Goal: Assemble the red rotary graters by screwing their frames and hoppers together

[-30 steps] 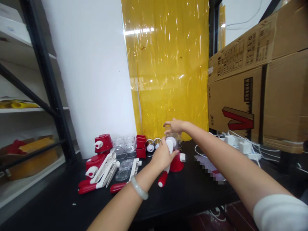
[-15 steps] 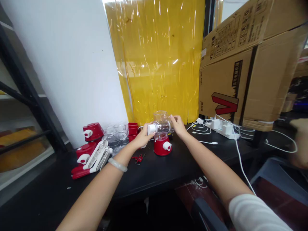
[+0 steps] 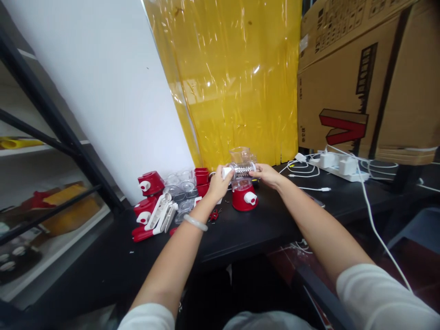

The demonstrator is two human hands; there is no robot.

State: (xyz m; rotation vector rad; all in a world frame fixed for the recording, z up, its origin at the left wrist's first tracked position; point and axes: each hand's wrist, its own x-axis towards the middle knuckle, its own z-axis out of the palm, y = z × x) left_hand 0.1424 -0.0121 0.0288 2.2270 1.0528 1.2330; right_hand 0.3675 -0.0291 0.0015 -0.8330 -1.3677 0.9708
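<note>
A rotary grater stands on the black table (image 3: pixel 261 229): a red base (image 3: pixel 243 200) with a white knob, a clear body (image 3: pixel 241 166) with a hopper on top and a metal drum inside. My left hand (image 3: pixel 217 184) grips the white end of the drum at the left side of the body. On the right side, my right hand (image 3: pixel 267 173) is closed on the clear body. A pale bangle sits on my left wrist.
Left of the grater lie red bases (image 3: pixel 149 182), clear cups (image 3: pixel 180 185), small red cups (image 3: pixel 201 176) and red-and-white handles (image 3: pixel 156 220). A power strip with white cables (image 3: pixel 335 161) sits to the right under cardboard boxes (image 3: pixel 364 78). Yellow film (image 3: pixel 233 78) hangs behind; black shelving (image 3: pixel 51 133) stands left.
A second ago my left hand held a red-tipped white handle at the grater; now both hands grip the clear body on its red base. The view has shifted and dropped lower.
</note>
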